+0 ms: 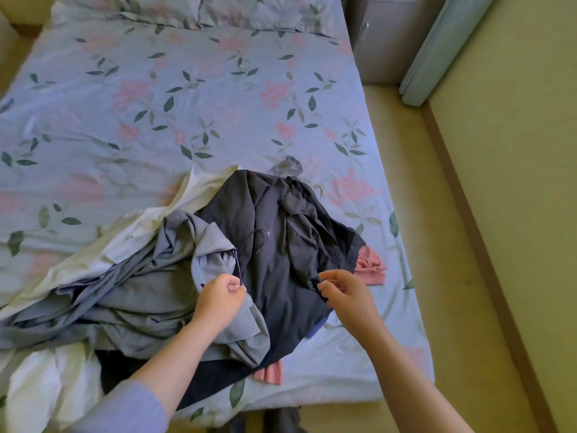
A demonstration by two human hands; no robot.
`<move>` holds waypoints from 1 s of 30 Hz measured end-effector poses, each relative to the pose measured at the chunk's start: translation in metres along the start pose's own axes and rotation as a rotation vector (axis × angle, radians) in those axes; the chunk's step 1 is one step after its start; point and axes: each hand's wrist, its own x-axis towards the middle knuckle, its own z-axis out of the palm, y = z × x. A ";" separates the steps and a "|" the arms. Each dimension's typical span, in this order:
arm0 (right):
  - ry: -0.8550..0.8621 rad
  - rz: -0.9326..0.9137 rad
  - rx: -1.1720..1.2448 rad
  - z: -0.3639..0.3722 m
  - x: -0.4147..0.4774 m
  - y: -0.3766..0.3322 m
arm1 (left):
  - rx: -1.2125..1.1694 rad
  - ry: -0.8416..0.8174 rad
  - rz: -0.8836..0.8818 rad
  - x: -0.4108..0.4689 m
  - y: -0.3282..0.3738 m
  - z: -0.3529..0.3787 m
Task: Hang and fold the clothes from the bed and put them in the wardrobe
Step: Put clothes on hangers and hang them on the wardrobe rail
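Pinching the thin wire of a dark hanger (238, 267) with the left hand (220, 296), fingers curled tight round it. Nipping a fold of the dark garment (281, 260) between thumb and forefinger of the right hand (346, 296). Hands held apart, dark cloth spread between and beyond them. Working atop the clothes pile at the near end of the bed (187, 104): grey-blue shirt (162, 292) under and left of the left hand, white garment (134, 232) further left, pink garment (370, 267) just beyond the right hand.

Likely to snag on lifting: hanger hook lying on the dark cloth just beyond the left hand, apt to catch a fold and drag the wrong piece along. Apt to slip, too, from so slight a pinch on bare wire. Tugging the dark garment could also pull the pile over the bed edge near the wrists, where cloth already droops.

Hard to say whether the hanger is threaded into the shirt's collar or merely lying against it. Left of the left arm, pile cut off by the frame. No wardrobe in view.
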 end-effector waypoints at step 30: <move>-0.018 0.032 0.055 0.062 0.150 0.078 | -0.052 0.038 -0.123 0.144 -0.060 0.110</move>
